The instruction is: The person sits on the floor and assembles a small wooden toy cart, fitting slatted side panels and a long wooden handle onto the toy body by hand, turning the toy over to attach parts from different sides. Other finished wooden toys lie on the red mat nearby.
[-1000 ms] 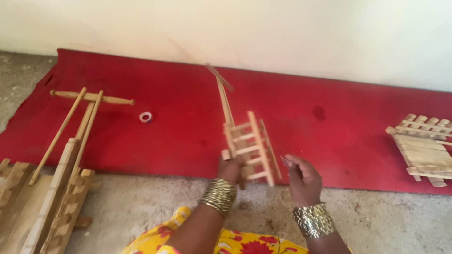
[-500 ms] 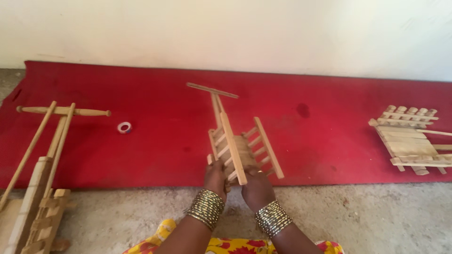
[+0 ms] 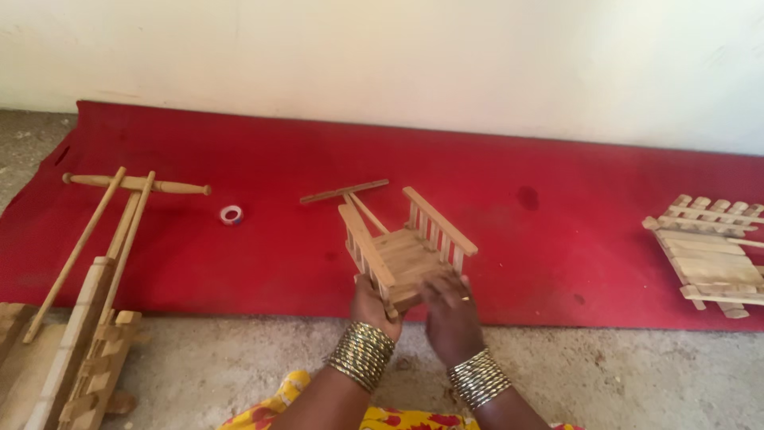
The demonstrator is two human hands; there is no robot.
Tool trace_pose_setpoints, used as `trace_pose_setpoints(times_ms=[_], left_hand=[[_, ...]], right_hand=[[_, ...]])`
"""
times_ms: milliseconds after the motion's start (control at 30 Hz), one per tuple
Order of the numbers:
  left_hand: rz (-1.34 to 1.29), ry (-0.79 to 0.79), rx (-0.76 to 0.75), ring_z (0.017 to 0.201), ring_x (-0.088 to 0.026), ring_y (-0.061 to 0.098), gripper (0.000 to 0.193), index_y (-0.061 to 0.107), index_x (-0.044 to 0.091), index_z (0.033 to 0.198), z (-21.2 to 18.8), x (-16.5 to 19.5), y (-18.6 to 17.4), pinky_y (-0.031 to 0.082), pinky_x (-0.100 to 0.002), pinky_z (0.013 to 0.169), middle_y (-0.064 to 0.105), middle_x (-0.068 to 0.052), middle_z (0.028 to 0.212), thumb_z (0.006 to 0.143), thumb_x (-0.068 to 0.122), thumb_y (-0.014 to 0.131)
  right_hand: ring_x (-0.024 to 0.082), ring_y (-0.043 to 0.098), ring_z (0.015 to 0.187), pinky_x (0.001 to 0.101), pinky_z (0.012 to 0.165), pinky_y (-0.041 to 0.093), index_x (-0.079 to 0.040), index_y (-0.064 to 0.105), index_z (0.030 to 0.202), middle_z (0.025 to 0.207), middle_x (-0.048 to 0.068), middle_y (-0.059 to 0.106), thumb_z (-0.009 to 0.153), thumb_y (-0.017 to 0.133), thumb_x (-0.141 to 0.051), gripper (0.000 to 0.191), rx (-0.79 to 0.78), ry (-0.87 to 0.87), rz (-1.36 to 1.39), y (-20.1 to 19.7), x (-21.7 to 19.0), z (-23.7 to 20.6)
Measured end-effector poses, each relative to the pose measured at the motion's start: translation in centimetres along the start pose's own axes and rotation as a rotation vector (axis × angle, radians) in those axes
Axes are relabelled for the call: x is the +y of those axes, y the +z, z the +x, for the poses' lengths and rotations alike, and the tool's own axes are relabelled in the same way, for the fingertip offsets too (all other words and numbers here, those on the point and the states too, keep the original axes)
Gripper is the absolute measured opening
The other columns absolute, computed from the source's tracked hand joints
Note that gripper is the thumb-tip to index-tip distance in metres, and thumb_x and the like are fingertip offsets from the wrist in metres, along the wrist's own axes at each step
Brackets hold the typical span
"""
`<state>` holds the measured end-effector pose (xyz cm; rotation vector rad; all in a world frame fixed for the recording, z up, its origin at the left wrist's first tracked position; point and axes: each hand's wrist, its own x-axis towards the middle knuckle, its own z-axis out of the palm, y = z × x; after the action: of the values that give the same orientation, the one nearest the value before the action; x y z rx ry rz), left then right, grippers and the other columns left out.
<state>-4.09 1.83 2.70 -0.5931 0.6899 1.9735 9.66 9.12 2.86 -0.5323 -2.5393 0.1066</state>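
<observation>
The mat (image 3: 239, 263) under my work was red. My wooden cart (image 3: 402, 251) was pale tan. My bangles (image 3: 362, 354) were gold, my dress (image 3: 382, 418) yellow with red flowers, the wall (image 3: 398, 56) cream.

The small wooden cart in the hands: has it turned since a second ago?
Yes. The small wooden cart stood on edge over the red mat with its slatted side showing; now it lies flatter, bed up, held by left hand and right hand.

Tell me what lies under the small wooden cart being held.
Under the small wooden cart lies the red mat, with the left hand and right hand gripping its near end. Its underside is hidden.
</observation>
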Motion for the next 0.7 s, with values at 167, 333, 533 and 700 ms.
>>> trace_pose_setpoints(times_ms=[167,333,533,700], left_hand=[[-0.066,0.040,-0.237,0.080,-0.024,0.072,0.043,0.060,0.006,0.122,1.3,-1.0,-1.0,0.061,-0.032,0.057,0.074,-0.013,0.106,0.106,0.036,0.035],[-0.072,-0.038,-0.208,0.102,-0.032,0.069,0.049,0.062,0.005,0.122,1.4,-0.4,-1.5,0.060,-0.039,0.084,0.072,-0.016,0.114,0.102,0.041,0.035],[-0.154,-0.050,-0.219,0.112,-0.033,0.070,0.052,0.060,0.006,0.129,-0.6,0.3,0.5,0.058,-0.046,0.095,0.070,-0.015,0.126,0.100,0.043,0.039],[-0.118,-0.065,-0.131,0.112,-0.034,0.068,0.056,0.058,0.008,0.132,-1.2,0.8,0.5,0.056,-0.046,0.095,0.068,-0.015,0.128,0.097,0.048,0.040]], right_hand=[[0.033,0.036,0.148,0.0584,0.121,0.024,-0.004,0.050,0.143,0.153,0.016,0.048,0.083,0.056,0.003,0.061,-0.014,-0.049,-0.108,2.5,0.0,-1.6],[0.038,0.022,0.153,0.0589,0.120,0.019,0.001,0.035,0.147,0.158,0.023,0.034,0.084,0.056,-0.006,0.066,-0.119,-0.097,0.018,4.3,-1.3,-3.2],[0.041,0.021,0.152,0.0571,0.119,0.017,0.010,0.030,0.148,0.159,0.033,0.028,0.082,0.053,-0.005,0.071,-0.108,0.082,-0.128,3.7,1.2,-2.3],[0.051,0.018,0.150,0.0582,0.118,0.017,0.013,0.034,0.141,0.154,0.037,0.029,0.091,0.054,-0.011,0.059,-0.288,0.028,-0.105,3.9,-1.3,-2.6]])
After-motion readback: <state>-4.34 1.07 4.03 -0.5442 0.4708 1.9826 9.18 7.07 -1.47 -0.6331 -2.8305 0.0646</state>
